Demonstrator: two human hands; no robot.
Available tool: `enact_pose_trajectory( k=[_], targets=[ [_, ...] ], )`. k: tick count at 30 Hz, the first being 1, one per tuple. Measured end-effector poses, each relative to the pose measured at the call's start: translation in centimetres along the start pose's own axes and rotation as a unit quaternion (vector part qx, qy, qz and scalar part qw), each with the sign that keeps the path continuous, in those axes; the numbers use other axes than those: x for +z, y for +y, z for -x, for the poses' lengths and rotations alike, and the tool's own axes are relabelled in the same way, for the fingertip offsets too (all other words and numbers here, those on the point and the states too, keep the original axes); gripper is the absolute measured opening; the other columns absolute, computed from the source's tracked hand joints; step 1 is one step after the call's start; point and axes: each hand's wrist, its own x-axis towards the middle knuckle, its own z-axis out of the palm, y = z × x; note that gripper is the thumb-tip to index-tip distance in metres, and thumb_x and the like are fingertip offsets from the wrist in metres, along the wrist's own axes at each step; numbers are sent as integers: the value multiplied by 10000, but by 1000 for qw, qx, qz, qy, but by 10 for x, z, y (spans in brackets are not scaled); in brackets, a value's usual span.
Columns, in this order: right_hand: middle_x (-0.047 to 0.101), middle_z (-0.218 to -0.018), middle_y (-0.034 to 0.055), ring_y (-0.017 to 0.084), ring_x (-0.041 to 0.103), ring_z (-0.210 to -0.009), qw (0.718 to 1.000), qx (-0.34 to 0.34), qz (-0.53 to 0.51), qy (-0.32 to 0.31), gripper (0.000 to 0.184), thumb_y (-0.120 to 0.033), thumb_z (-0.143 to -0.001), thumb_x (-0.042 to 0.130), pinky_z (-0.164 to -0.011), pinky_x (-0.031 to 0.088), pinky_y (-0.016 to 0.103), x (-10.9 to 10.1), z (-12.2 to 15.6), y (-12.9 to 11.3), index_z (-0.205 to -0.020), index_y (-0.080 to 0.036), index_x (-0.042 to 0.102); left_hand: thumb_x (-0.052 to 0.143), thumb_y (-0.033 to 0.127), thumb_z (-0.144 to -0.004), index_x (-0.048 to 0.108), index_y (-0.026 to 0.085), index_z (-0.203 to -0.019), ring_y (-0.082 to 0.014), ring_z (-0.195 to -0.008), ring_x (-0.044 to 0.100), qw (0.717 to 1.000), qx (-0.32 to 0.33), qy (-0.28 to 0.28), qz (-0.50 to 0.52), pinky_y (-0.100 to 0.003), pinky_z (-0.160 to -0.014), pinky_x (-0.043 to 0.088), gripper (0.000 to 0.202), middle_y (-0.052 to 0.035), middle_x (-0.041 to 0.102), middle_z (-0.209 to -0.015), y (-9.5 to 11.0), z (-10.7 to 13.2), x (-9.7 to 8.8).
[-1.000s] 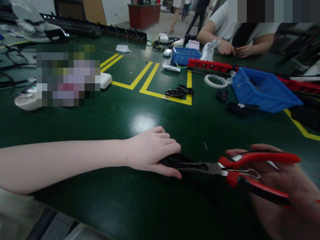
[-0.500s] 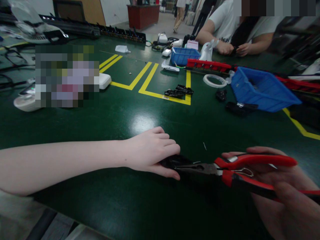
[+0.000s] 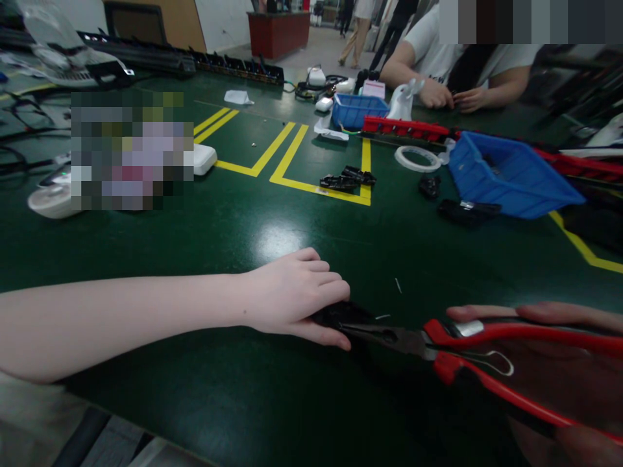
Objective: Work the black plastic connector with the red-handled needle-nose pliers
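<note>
My left hand (image 3: 296, 297) lies on the green table (image 3: 204, 220), its fingers curled over a small black part (image 3: 341, 314) and pinning it down. My right hand (image 3: 549, 363) at the lower right grips red-handled long-nose pliers (image 3: 467, 353). The pliers' handles are spread apart. Their dark jaws (image 3: 379, 334) point left and reach the black part just beside my left thumb. A tiny pale sliver (image 3: 398, 285) lies on the table just behind the pliers.
A big blue bin (image 3: 511, 175) stands at the right, a smaller blue bin (image 3: 357, 109) farther back. Black parts (image 3: 348, 178) lie on the yellow floor-style lines, a tape ring (image 3: 417, 157) beside them. Another person (image 3: 457, 71) works at the far side. White devices (image 3: 51, 198) sit at the left.
The pliers and my right hand have dropped lower and to the right in view, and the handles have opened wider. My left hand has stayed on the black part.
</note>
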Motion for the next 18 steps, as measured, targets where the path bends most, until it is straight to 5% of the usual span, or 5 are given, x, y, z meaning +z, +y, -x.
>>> enact_pose_trajectory(
  k=[9,18],
  targets=[
    [760,-1012,92,289,744,-833,998,13,-43,-49,512,-508,-617,876,-671,647,366,-7,-12,9,-1072,-338,716,540,627,-952,605,155,-968,-201,-770,612,1000,-4,5,22,-337,-807,384,477,-23,660,-837,-1,0,1],
    [762,-888,39,230,747,-801,989,103,-105,-1,421,-439,-549,907,-637,625,270,3,-18,13,-930,-325,768,568,611,-946,597,146,-987,-204,-775,622,1000,-10,10,21,-341,-813,393,467,-20,664,-842,-1,0,0]
  ],
)
